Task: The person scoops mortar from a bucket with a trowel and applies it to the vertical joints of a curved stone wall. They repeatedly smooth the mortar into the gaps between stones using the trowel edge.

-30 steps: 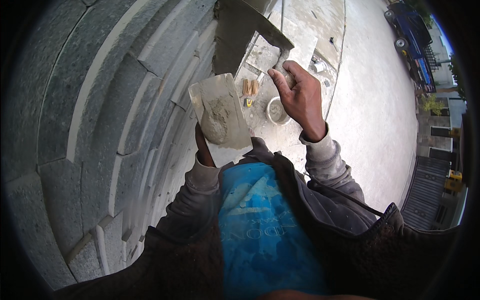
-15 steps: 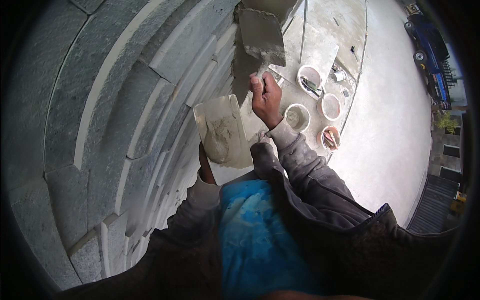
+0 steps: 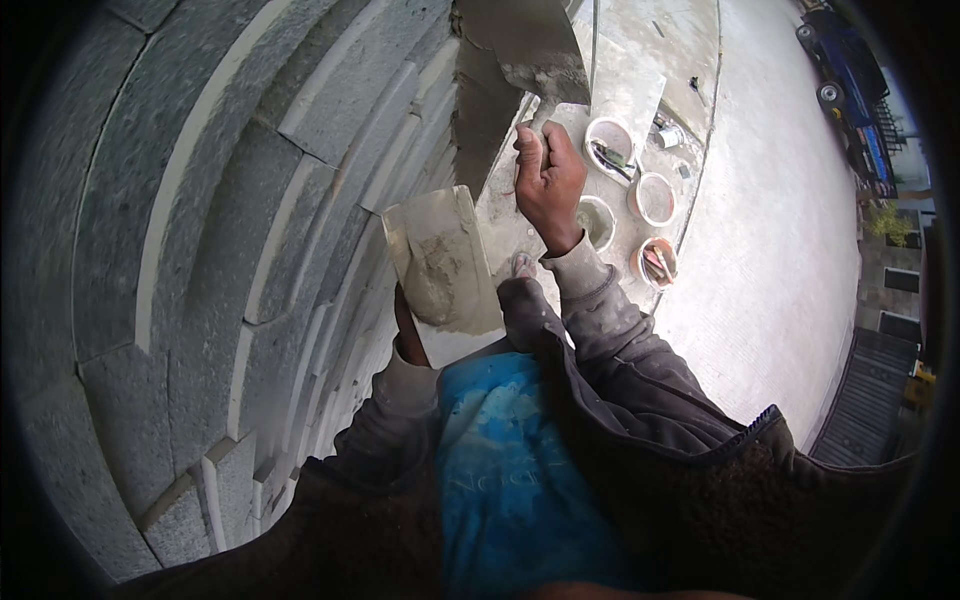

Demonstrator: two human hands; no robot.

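Observation:
My right hand [image 3: 548,180] grips the handle of a steel trowel [image 3: 520,50], raised with its blade against the grey stone-clad wall [image 3: 180,250]; a little wet mortar sits on the blade. My left hand [image 3: 408,325] is mostly hidden under a flat square mortar board [image 3: 440,258] that it holds up from below. A smear of grey mortar lies on the board. The board is just left of and below my right hand.
Far below on the concrete ground stand several white buckets [image 3: 610,145], some with tools in them. A dark vehicle [image 3: 850,70] is parked at the upper right. A gate and railings [image 3: 880,400] run along the right edge.
My right hand has lifted the trowel from over the board up toward the wall. The board has stayed about where it was.

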